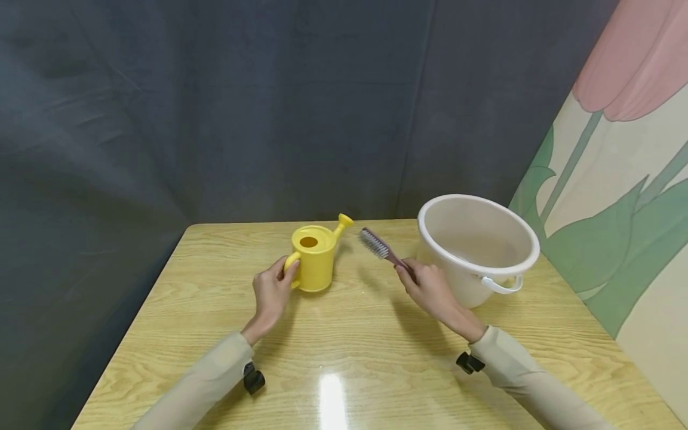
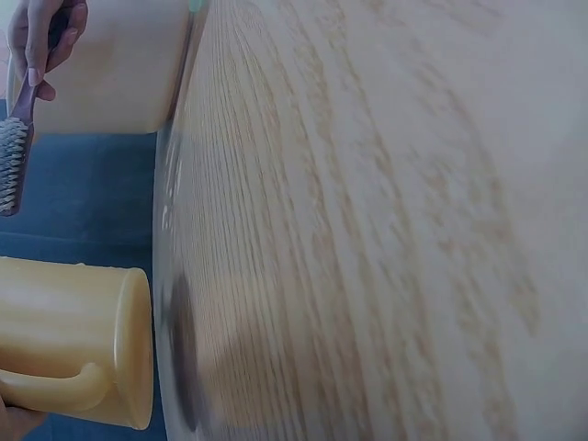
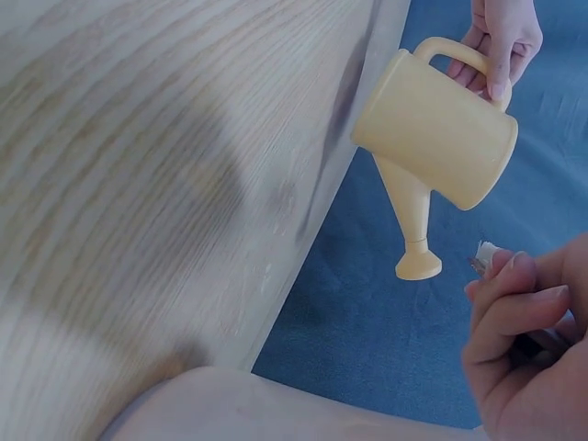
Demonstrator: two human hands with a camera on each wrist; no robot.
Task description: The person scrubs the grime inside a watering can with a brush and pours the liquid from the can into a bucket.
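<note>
A yellow watering can [image 1: 316,269] is at the middle of the table, its spout pointing away to the right. My left hand [image 1: 272,291] grips its handle, and in the left wrist view a narrow gap shows between the can's base and the tabletop. In the air to the right, my right hand [image 1: 430,289] holds a brush [image 1: 376,245] by its purple handle, the pale bristles towards the can. The right wrist view shows the curled fingers [image 3: 510,312] of that hand; most of the brush is hidden there.
A white bucket [image 1: 457,263] with a white handle stands beside my right hand, at the table's right. Behind the wooden table [image 1: 344,334] hangs a dark curtain [image 1: 301,113]. A wall [image 1: 602,227] painted with tulips runs along the right side.
</note>
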